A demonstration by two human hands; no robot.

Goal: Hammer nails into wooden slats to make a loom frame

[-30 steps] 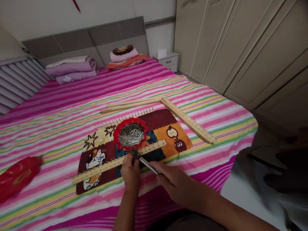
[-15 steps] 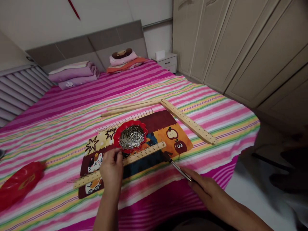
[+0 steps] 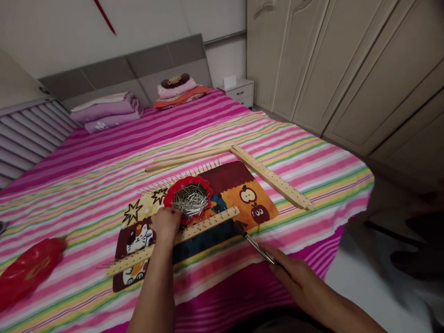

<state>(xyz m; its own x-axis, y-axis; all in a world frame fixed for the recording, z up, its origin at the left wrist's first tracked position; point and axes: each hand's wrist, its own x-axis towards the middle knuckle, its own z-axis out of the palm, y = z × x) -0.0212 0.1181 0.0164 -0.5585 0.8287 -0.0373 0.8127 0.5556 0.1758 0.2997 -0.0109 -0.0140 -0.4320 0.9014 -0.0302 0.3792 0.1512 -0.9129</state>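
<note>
My left hand (image 3: 165, 223) is at the near left rim of a red scalloped bowl (image 3: 169, 200) filled with loose nails (image 3: 192, 200). Its fingers are drawn together, and whatever may be between the fingertips is hidden. Under that wrist passes a light wooden strip (image 3: 211, 222) with small holes and several nails standing along it. My right hand (image 3: 294, 273) is wrapped round the dark grip of a hammer (image 3: 255, 245). The hammer's dark head rests low by the strip's right end, over a patterned mat (image 3: 222, 173).
Behind the bowl lies another strip with a row of upright nails (image 3: 180, 175). Bare wooden strips (image 3: 194, 151) and a drilled strip (image 3: 272, 177) lie farther back and right. A red plastic bag (image 3: 33, 270) is at left on the striped bedspread (image 3: 86, 185).
My left hand has moved forward and slightly right, from above the wooden strip to the bowl's rim. My right hand and the hammer have stayed nearly still.
</note>
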